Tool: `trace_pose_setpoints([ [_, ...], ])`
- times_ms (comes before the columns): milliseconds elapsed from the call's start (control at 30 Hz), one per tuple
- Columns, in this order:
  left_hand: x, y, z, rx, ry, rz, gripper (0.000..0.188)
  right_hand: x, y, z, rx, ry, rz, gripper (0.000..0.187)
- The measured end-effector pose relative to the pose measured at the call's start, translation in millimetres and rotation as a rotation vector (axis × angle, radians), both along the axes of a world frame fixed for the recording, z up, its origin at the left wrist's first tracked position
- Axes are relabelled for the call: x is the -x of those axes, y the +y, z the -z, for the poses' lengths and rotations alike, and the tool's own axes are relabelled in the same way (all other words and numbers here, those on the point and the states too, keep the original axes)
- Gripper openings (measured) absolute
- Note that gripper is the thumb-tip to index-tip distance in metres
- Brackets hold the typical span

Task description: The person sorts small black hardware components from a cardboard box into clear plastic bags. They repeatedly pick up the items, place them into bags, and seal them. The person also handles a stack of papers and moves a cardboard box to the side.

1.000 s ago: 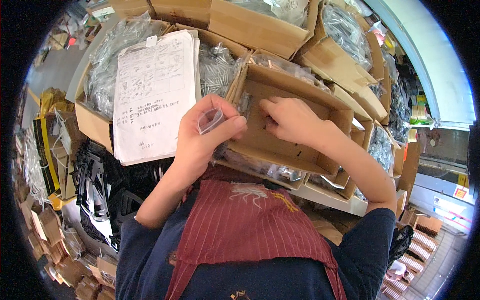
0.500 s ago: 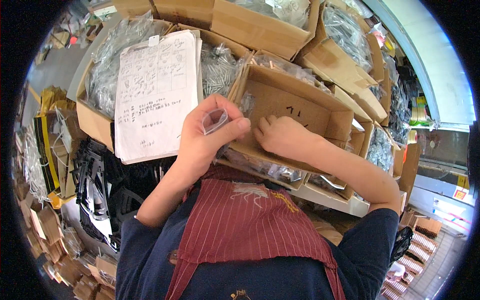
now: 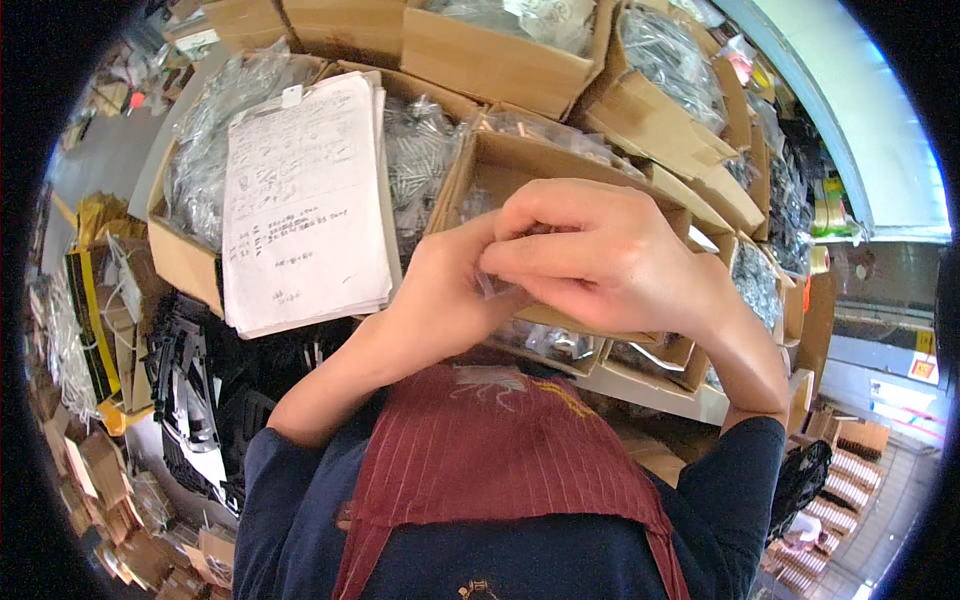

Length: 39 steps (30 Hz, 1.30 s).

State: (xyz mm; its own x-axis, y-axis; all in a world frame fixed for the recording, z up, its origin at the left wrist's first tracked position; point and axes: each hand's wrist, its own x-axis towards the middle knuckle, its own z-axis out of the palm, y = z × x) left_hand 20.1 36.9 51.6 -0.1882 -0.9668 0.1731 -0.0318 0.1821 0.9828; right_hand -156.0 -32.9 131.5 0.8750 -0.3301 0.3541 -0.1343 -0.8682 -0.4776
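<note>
Clear bag shows in left hand, metal pins in nearby box.

- Left forearm slanted up and inward, left hand curled.
- Right forearm angled inward, right hand arched, fingers bent toward the left.
- Fingertips overlapped, making either grip hard to judge.

Can see, at left, a stack of handwritten papers lying over a cardboard box of clear plastic bags, with black plastic parts nearer and a black-and-yellow band farther left. Can also see a brown carton at far centre, and layered cardboard stacks at near right
</note>
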Motion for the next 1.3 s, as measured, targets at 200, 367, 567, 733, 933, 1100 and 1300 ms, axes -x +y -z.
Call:
trace_pose_setpoints([
  [200,1,-9,11,-0.193,-0.015,0.098,0.019,42,-3,18,-0.019,0.177,0.319,0.009],
  [367,2,-10,11,-0.275,-0.024,0.12,0.018,73,16,66,-0.078,0.802,0.52,0.026],
  [567,1,-10,12,-0.299,0.014,0.115,0.018,70,18,102,-0.125,0.982,0.522,0.016],
  [733,0,-10,15,-0.283,0.007,0.115,0.018,69,17,101,-0.047,0.748,0.439,0.02],
  [933,2,-11,14,-0.268,0.014,0.12,0.018,59,19,117,0.191,0.789,0.264,0.018],
  [1100,3,-10,11,-0.21,-0.073,0.105,0.018,60,2,92,0.193,0.49,0.378,0.019],
  [1300,12,-11,10,-0.103,-0.275,0.108,0.029,30,13,17,0.0,0.008,0.203,0.018],
])
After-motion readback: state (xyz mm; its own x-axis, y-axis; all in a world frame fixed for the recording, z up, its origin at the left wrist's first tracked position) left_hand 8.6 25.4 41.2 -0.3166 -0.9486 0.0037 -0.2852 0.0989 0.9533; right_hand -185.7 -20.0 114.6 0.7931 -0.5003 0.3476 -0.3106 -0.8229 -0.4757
